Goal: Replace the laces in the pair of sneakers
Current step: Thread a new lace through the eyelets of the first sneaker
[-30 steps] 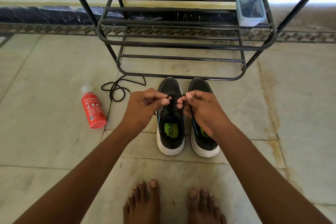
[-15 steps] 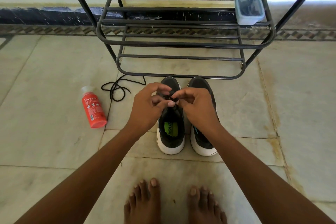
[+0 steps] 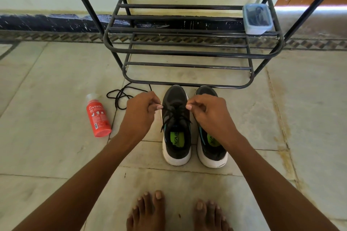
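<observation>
Two black sneakers with white soles stand side by side on the floor, toes toward a rack. The left sneaker (image 3: 176, 137) carries a black lace (image 3: 175, 113) crossed over its tongue. My left hand (image 3: 141, 111) pinches one end of that lace at the shoe's left side. My right hand (image 3: 207, 111) pinches the other end at its right side and covers part of the right sneaker (image 3: 211, 148). The lace runs taut between both hands. A loose black lace (image 3: 120, 96) lies coiled on the floor to the left.
A black metal shoe rack (image 3: 187, 50) stands just behind the sneakers, with a lidded plastic box (image 3: 257, 18) on its right shelf. A red bottle (image 3: 97, 118) lies on the tiles at left. My bare feet (image 3: 176, 212) are at the bottom.
My hands were close together over the left sneaker's tongue. They have moved apart sideways, drawing the lace ends out to either side.
</observation>
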Motion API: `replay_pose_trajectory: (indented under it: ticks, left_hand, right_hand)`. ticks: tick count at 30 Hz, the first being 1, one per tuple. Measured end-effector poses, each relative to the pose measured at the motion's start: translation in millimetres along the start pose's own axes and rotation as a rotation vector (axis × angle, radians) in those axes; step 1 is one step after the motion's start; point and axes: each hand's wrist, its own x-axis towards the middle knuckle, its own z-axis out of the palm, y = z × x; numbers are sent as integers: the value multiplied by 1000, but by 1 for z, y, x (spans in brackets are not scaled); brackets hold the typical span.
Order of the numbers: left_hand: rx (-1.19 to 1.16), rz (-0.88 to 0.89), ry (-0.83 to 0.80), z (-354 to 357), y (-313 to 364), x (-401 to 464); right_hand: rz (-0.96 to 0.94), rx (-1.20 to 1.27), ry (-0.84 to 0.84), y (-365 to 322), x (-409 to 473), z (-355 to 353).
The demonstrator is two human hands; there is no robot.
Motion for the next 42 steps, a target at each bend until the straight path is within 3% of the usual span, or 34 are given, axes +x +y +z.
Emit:
replay_pose_trajectory:
  ticks: [2,6,9,13,17,25,29,34,38,42]
  left_hand:
    - [-49,-106,-11,-4,-3,3]
    - [-580,-448,-62,-3,17,5]
    - [-786,-492,-137,1,32,8]
    - [-651,-338,-233,7,37,10]
    - [-552,-239,-342,9,36,5]
    - [-529,-143,-416,19,27,5]
    - [-544,-110,-329,22,23,5]
    - [-382,-73,-165,22,22,3]
    - [-377,-68,-125,24,19,1]
    - [-447,-86,-110,23,17,-3]
  right_hand:
    - [-13,38,-48,0,-1,-7]
    - [-285,18,-167,-3,2,-11]
    - [-470,-37,-172,-10,6,-7]
    - [-447,-79,-25,-14,7,-2]
    - [-243,-99,35,-9,6,3]
    - [44,165,111,-1,5,12]
    - [46,264,8,5,7,9]
    - [18,225,-94,12,9,5]
    - [-4,182,-93,11,13,9]
    - [-134,18,17,12,14,13]
